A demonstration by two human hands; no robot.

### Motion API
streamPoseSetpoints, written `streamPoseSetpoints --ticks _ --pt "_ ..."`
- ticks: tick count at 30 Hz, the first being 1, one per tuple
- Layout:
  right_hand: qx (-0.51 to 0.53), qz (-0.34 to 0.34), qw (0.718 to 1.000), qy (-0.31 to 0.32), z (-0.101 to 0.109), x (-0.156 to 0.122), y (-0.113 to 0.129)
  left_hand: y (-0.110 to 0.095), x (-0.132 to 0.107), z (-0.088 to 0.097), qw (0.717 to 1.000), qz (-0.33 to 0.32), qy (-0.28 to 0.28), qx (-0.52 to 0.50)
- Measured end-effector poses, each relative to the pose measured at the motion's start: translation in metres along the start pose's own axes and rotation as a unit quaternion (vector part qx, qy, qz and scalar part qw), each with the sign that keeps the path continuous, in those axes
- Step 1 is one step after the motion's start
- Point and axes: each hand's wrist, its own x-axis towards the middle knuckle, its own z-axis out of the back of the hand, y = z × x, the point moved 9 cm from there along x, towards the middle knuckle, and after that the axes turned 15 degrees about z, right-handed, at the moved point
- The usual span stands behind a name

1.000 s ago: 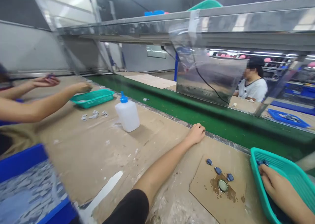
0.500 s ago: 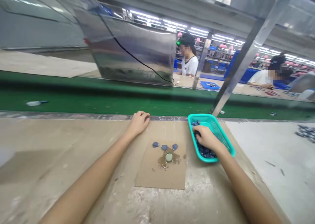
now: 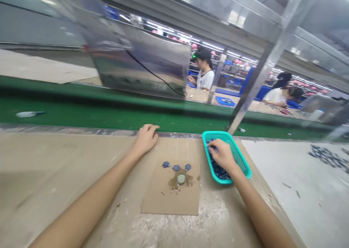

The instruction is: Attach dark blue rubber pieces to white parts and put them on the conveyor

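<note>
My left hand (image 3: 147,138) rests at the far edge of the table, its fingers apart and nothing in them. Inside a turquoise plastic basket (image 3: 247,168), my right hand (image 3: 223,154) is closed, thumb and fingers pinched above a heap of small dark blue pieces (image 3: 218,170). What the fingertips hold is hard to make out. Between my arms lies a cardboard sheet (image 3: 171,204) with a wet brown stain. A round, pale greenish disc (image 3: 181,179) sits on the stain. Behind it, three small blue-grey pieces (image 3: 176,167) lie in a row.
A green strip (image 3: 114,113) runs beyond the table edge, with a metal post (image 3: 249,80) behind the basket. On the white surface at right lies a pile of small dark pieces (image 3: 327,156). Two people (image 3: 205,79) sit at a far bench with a blue tray (image 3: 225,101).
The whole view has shifted a little. My right fingers have drawn up slightly from the pieces in the basket. The fingers of my left hand have spread more; the items on the cardboard stay put.
</note>
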Motion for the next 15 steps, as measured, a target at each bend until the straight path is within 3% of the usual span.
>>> streamPoseSetpoints --ticks 4,6,8,11,15 --pt "0.027 0.023 0.999 -0.032 0.006 -0.006 0.001 0.007 0.001 0.002 0.999 0.046 -0.008 0.021" --pt "0.021 0.023 0.999 -0.031 0.003 -0.010 -0.010 0.030 0.016 0.006 0.995 0.086 -0.026 0.043" --pt "-0.012 0.026 1.000 0.001 -0.008 -0.014 -0.023 0.065 0.032 0.022 0.987 0.134 -0.052 0.067" --pt "-0.035 0.040 0.998 0.025 -0.020 -0.020 -0.038 0.125 0.047 0.068 0.968 0.207 -0.102 0.097" --pt "-0.017 0.065 0.998 -0.006 -0.025 -0.027 -0.049 0.184 0.049 0.144 0.938 0.276 -0.182 0.101"
